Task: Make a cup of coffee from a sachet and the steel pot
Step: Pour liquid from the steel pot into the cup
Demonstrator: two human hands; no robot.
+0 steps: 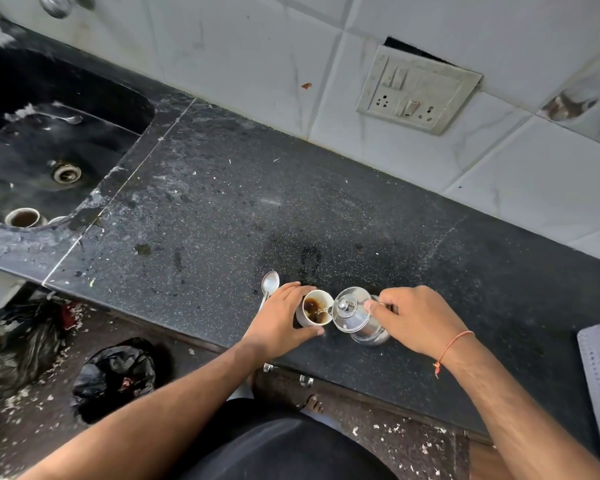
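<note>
Left hand [278, 320] wraps the white cup [313, 311] at the counter's front edge. Right hand [417, 318] grips the steel pot [357, 318] by its handle, tipped left, spout over the rim, pouring. Spoon [269, 285] lies just behind the cup.

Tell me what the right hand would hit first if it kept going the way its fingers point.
The right hand points left along the counter. Gripping the steel pot by its handle, it would drive the pot's spout into the white cup, which the left hand steadies. Depth is unclear, but they look nearly touching.
</note>
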